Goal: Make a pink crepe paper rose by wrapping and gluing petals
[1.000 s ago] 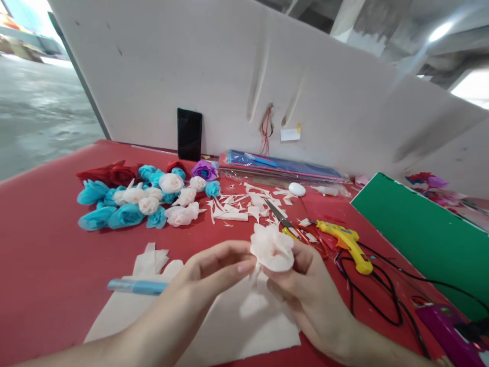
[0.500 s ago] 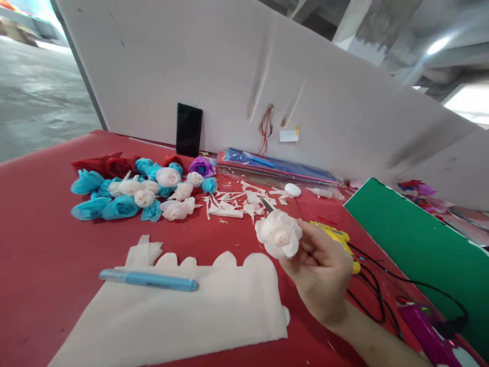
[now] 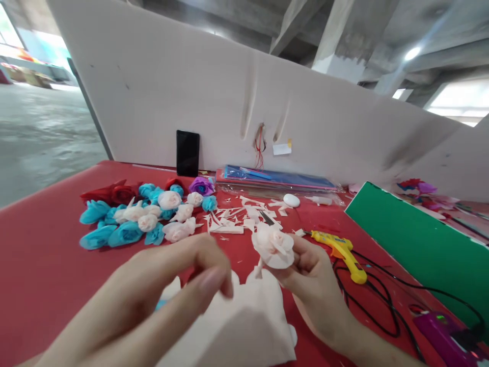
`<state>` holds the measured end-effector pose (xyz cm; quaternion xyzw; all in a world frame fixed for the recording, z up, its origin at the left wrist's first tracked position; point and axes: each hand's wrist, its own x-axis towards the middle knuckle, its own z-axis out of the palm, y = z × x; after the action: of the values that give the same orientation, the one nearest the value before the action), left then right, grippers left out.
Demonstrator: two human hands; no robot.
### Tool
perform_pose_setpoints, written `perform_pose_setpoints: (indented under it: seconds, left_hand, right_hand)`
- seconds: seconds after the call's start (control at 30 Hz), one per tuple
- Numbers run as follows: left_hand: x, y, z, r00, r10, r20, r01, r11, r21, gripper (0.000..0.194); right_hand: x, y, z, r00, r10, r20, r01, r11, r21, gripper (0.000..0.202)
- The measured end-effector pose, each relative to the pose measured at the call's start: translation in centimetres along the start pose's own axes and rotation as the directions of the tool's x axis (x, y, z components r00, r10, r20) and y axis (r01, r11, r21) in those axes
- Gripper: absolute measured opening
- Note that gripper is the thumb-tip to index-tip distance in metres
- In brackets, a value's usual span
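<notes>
My right hand [image 3: 313,285] holds a pale pink paper rose [image 3: 273,244] by its base, between thumb and fingers, with the bloom facing me. A short twisted end shows below its petals. To the left, my left hand [image 3: 153,300] is raised over the cream paper sheet [image 3: 244,321], thumb and index finger curled together, with nothing seen between them. The sheet's far edge has rounded, scalloped shapes. The blue marker [image 3: 160,305] on it is almost wholly hidden behind my left hand.
Paper flowers [image 3: 126,232] in blue, white, red and purple lie at left. Paper scraps [image 3: 229,219] and dark scissor-like blades [image 3: 267,218] lie mid-table. A yellow glue gun [image 3: 342,250], its black cord [image 3: 389,300], a purple power strip [image 3: 439,326] and a green board [image 3: 412,260] are at right.
My left hand has come into view from the lower left, over the sheet and marker. My right hand still holds the rose, now tilted differently. The camera view has shifted, showing more of the glue gun.
</notes>
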<state>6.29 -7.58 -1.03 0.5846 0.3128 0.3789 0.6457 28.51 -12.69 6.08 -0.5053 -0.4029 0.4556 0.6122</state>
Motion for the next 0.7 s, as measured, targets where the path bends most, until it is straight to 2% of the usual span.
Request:
perform_pose_setpoints:
  seconds: [0.1, 0.13, 0.2, 0.3, 0.4, 0.57, 0.7]
  left_hand:
    - [2.0, 5.9, 2.4, 1.0, -0.011, -0.011, 0.013, 0.984, 0.176, 0.018]
    - [2.8, 7.3, 3.2, 1.0, -0.015, -0.001, 0.014, 0.982, 0.189, 0.019]
    - [3.7, 8.7, 4.5, 0.999, -0.011, -0.033, 0.014, 0.996, 0.092, 0.029]
    - [3.9, 8.5, 5.1, 0.998, -0.039, -0.052, 0.039, 0.999, -0.008, 0.035]
    - [3.6, 7.9, 4.9, 0.998, -0.056, -0.031, 0.056, 0.998, -0.013, 0.034]
    - [3.8, 8.2, 4.6, 0.999, -0.043, 0.029, 0.04, 0.994, 0.101, 0.03]
    - [4.0, 8.0, 4.4, 0.994, -0.086, 0.072, 0.068, 0.974, 0.217, 0.03]
  right_hand:
    - [-0.2, -0.1, 0.1, 0.997, 0.058, 0.051, -0.059, 0.998, 0.011, 0.019]
    - [-0.2, -0.1, 0.1, 0.996, 0.067, 0.056, -0.067, 0.998, -0.008, 0.019]
    - [-0.3, -0.2, 0.1, 0.996, 0.07, 0.048, -0.067, 0.996, -0.058, 0.019]
    - [-0.4, 0.0, 0.2, 0.998, 0.049, 0.036, -0.044, 0.992, -0.122, 0.021]
    - [-0.5, 0.3, 0.3, 0.998, 0.002, 0.059, 0.006, 0.991, -0.135, 0.021]
    - [-0.4, 0.5, 0.3, 0.996, -0.047, 0.07, 0.056, 0.988, -0.141, 0.025]
    - [-0.3, 0.4, 0.5, 0.996, -0.065, 0.058, 0.074, 0.985, -0.154, 0.022]
